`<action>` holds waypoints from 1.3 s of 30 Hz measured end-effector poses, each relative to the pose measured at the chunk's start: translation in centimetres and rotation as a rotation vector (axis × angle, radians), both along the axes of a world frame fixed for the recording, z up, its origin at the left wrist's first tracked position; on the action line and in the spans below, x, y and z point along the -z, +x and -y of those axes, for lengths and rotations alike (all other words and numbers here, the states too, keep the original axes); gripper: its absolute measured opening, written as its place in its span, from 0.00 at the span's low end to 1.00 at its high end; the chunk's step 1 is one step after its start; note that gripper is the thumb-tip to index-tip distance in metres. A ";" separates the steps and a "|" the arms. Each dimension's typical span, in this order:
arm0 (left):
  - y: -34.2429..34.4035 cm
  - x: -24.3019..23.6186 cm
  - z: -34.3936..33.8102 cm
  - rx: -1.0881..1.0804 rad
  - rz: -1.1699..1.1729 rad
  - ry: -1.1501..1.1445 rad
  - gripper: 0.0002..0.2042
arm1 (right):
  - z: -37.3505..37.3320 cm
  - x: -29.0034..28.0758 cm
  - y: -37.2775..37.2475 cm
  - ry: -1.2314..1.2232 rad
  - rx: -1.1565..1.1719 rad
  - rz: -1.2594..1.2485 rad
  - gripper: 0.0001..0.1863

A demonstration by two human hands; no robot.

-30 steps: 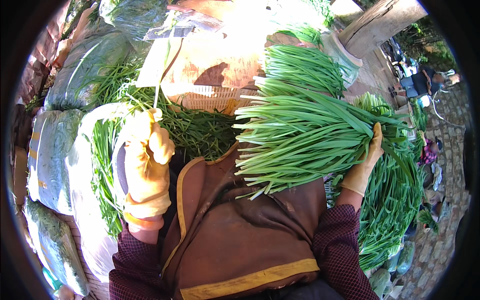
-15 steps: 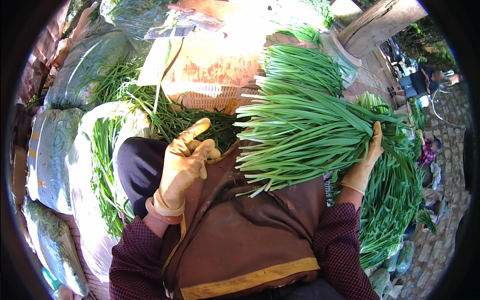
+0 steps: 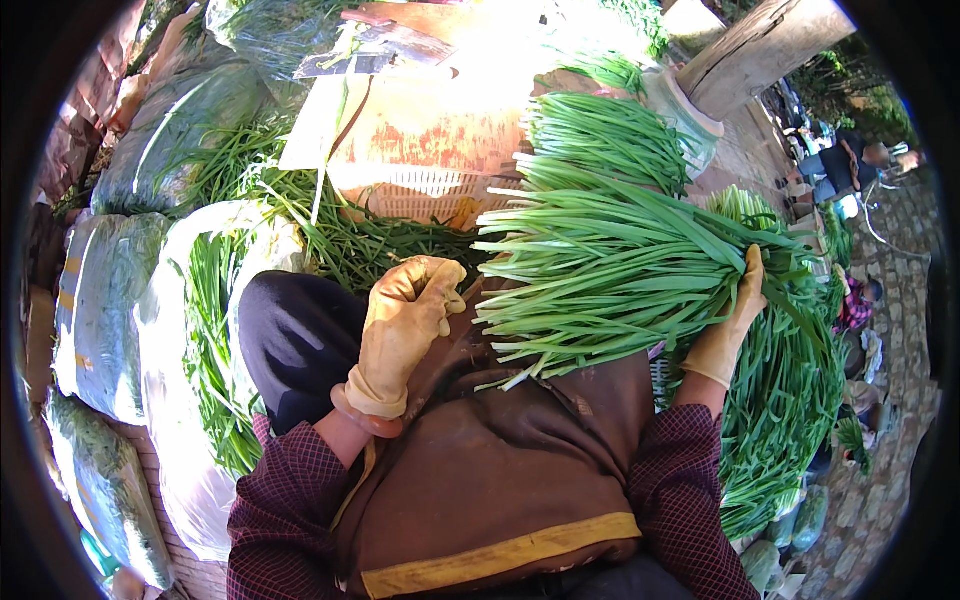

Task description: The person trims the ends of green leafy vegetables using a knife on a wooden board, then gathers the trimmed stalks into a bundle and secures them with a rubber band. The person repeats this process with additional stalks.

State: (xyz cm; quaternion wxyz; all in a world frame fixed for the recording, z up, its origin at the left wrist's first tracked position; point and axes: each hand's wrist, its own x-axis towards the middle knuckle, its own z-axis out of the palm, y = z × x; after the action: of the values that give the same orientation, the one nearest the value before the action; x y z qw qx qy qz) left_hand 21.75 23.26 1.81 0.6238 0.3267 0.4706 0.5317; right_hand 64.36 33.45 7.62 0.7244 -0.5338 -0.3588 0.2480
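My right hand (image 3: 732,325), in a tan glove, grips a large fanned bunch of long green leafy stalks (image 3: 610,270) by its leafy end, the pale cut ends pointing left. My left hand (image 3: 405,330), also gloved, is curled closed just left of those ends, above my brown apron (image 3: 500,480); whether anything is inside its fingers is hidden. Loose, darker leaves (image 3: 370,240) lie beyond it.
Plastic-wrapped bundles (image 3: 110,310) are stacked at left. Ahead are an orange board (image 3: 400,120), a slatted crate (image 3: 410,190) and a stalk bunch (image 3: 610,140). A wooden post (image 3: 760,55) stands upper right, above more stalks (image 3: 770,420). People (image 3: 850,170) are beside the brick paving.
My left hand has come inward from the left, toward the held bunch, and its extended finger has curled in. My right hand and the bunch have barely moved.
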 end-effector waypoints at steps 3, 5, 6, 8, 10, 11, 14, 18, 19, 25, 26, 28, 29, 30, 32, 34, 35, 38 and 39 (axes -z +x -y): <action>-0.3 0.5 0.3 0.005 -0.033 -0.038 0.13 | 0.1 0.3 0.1 0.005 0.027 0.008 0.20; -0.4 0.9 1.1 0.076 -0.076 -0.059 0.18 | 0.4 0.5 0.0 -0.049 0.051 -0.046 0.21; -0.4 1.1 1.6 0.147 -0.110 -0.061 0.21 | 0.6 0.5 -0.1 -0.033 0.017 -0.046 0.21; 0.0 1.6 2.3 0.317 -0.151 -0.102 0.32 | 0.8 0.5 -0.4 -0.056 0.035 -0.071 0.21; 0.7 2.2 2.5 0.384 0.080 -0.013 0.33 | 1.0 0.3 -0.9 -0.049 0.021 -0.065 0.22; 1.0 2.5 2.3 0.431 0.222 0.104 0.33 | 1.1 0.2 -1.1 -0.053 0.035 -0.112 0.19; 1.7 3.0 1.6 0.464 0.319 -0.057 0.29 | 1.6 -0.4 -2.0 -0.040 0.045 -0.166 0.13; 1.5 3.1 1.3 0.491 0.371 -0.122 0.24 | 1.8 -0.7 -2.6 -0.056 0.071 -0.155 0.13; 1.4 3.1 1.5 0.443 0.415 -0.130 0.24 | 1.8 -0.7 -2.5 -0.047 0.036 -0.140 0.13; 1.7 3.3 2.5 0.356 0.502 -0.236 0.16 | 1.2 0.2 -1.3 -0.045 0.016 -0.148 0.15; 2.0 3.2 2.5 0.350 0.511 -0.239 0.14 | 1.1 0.4 -1.0 -0.055 0.017 -0.117 0.17; 2.3 3.0 2.4 0.334 0.532 -0.243 0.12 | 0.8 0.7 -0.6 -0.064 0.002 -0.055 0.22; 2.3 2.9 2.3 0.325 0.544 -0.245 0.12 | 0.7 0.9 -0.4 -0.080 0.018 -0.058 0.22; 2.2 2.7 2.1 0.363 0.576 -0.238 0.11 | 0.7 1.0 -0.3 -0.083 0.019 -0.060 0.22; 2.0 2.6 2.0 0.322 0.566 -0.226 0.10 | 0.7 1.2 -0.1 -0.044 -0.022 -0.058 0.22; 1.8 2.9 2.1 0.313 0.539 -0.226 0.09 | 0.6 1.2 0.0 -0.077 0.025 -0.050 0.22; 1.8 3.1 2.2 0.302 0.508 -0.235 0.09 | 0.6 1.2 0.0 -0.040 -0.023 -0.039 0.22; 1.7 3.8 2.5 0.290 0.422 -0.185 0.07 | 0.6 1.0 -0.1 -0.049 -0.026 -0.079 0.21; 1.1 3.6 2.3 0.305 0.457 -0.102 0.07 | 0.7 0.9 -0.2 -0.067 -0.010 -0.075 0.21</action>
State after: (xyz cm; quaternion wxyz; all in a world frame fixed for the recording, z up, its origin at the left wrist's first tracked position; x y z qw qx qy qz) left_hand 22.89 20.95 -1.81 0.8023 0.2334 0.2890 0.4672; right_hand 64.14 32.80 6.71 0.7178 -0.5465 -0.3254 0.2832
